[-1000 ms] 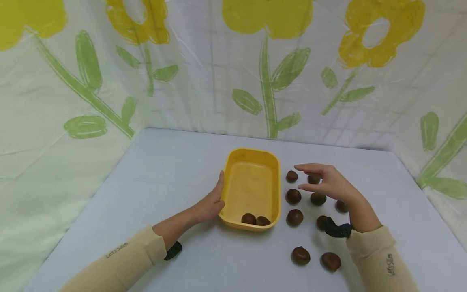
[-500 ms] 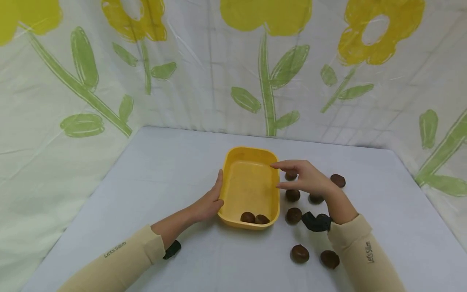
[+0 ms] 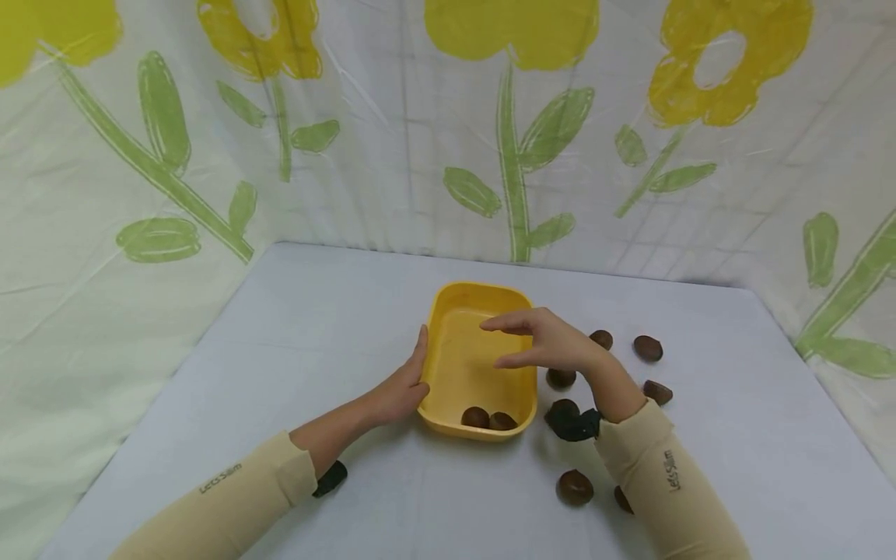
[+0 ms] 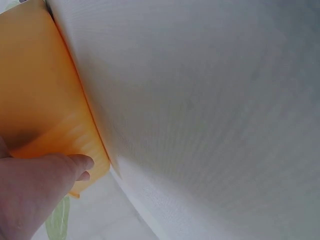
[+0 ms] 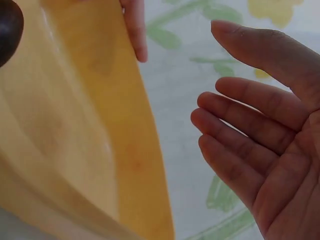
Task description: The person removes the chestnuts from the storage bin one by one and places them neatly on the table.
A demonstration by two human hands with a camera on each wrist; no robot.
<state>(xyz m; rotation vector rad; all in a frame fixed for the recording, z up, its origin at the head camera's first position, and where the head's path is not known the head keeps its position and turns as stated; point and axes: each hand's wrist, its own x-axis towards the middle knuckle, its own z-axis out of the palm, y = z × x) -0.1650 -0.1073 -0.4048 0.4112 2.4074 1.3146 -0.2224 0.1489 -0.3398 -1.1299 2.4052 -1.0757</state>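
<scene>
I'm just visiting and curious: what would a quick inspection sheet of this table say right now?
Surface: white table, flat, covered.
Job's things: yellow tub with two chestnuts at its near end; loose chestnuts on the table to its right.
Clutter: nothing seen.
Hands: left hand rests against the tub's left wall; right hand is over the tub, fingers straight, palm bare in the wrist view.
Cables: nothing seen; dark wrist devices only.
Surroundings: flower-printed sheet behind.
</scene>
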